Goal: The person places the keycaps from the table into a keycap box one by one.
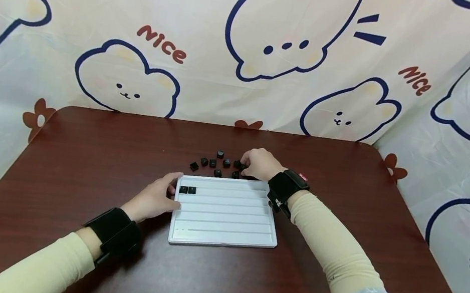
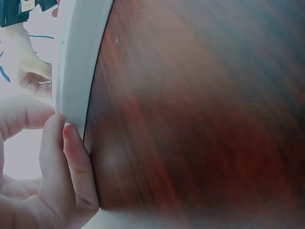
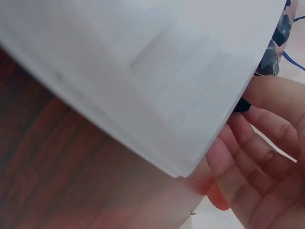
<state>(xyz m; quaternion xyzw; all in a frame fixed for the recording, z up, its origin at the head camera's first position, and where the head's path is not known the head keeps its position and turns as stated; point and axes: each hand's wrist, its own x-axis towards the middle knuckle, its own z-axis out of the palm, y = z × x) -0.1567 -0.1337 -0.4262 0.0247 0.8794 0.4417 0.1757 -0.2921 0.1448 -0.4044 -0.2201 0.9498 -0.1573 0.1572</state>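
A white ridged tray (image 1: pixel 224 221) lies on the table, with two black keycaps (image 1: pixel 188 190) side by side in its upper left corner. At its left edge my left hand (image 1: pixel 155 198) grips the rim between thumb and fingers, as the left wrist view also shows. Beyond the tray's far right corner, my right hand (image 1: pixel 261 164) pinches a black keycap (image 3: pixel 242 105), which the fingers partly hide. Loose black keycaps (image 1: pixel 212 163) lie scattered behind the tray, left of the right hand. One keycap (image 3: pixel 282 29) shows a pale legend in the right wrist view.
The brown table (image 1: pixel 125 150) extends around the tray on all sides. A pale curtain (image 1: pixel 208 21) with cartoon drawings hangs behind the table and along its sides.
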